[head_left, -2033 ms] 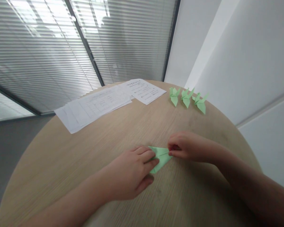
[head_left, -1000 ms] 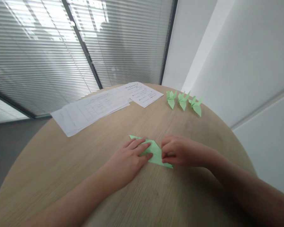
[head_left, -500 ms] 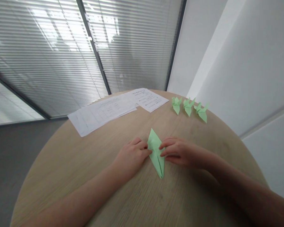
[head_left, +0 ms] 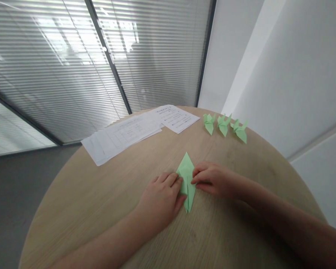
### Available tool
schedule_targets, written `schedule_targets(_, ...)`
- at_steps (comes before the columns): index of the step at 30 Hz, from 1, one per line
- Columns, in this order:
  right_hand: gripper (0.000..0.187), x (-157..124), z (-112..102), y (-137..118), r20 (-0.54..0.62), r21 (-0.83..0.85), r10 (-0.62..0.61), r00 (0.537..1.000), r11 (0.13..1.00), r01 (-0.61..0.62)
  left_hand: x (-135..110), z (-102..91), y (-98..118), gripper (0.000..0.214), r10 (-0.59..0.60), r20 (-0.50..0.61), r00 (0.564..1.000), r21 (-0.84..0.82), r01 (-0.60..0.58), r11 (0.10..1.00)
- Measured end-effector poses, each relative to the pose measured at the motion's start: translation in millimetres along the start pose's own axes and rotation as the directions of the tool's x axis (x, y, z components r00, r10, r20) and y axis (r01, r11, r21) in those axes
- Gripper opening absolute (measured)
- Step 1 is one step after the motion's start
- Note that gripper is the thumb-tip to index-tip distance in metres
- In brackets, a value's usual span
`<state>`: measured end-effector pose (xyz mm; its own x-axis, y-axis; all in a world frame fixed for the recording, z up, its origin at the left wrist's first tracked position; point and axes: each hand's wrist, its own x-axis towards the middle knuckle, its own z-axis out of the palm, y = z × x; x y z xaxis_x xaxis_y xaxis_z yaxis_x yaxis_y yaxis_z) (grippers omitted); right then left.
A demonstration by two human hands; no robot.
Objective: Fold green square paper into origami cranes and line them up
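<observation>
A light green sheet of origami paper, folded into a narrow diamond, lies on the table with its long tips pointing away from and towards me. A slit runs down the middle of its near half. My left hand lies palm down over the left edge, its fingers flat on the paper and its thumb apart, lower down. From the other side, my right hand has thumb and fingertips pinched together at the right corner of the paper. The right fingertips partly cover that corner.
Three folded green paper cranes, among them a left crane, a middle crane and a right crane, stand near the far right table edge. Printed sheets overlap at the back left of the round wooden table. Behind are blinds.
The folded paper has turned slightly and now points more straight away from me. My left hand has come further over its left edge; my right fingers have closed at the right corner.
</observation>
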<state>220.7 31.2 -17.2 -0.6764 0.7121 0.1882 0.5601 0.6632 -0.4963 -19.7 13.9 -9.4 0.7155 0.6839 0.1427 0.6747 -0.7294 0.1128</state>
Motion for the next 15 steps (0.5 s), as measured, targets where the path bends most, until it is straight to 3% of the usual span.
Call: schedule_targets(15,0.017,2.0,6.0,4.7,-0.043,0.022,-0.012,0.999,1.000,0.013,3.6,0.5,-1.7,0.021,-0.017,0.004,1.000,-0.057,0.017,0.998)
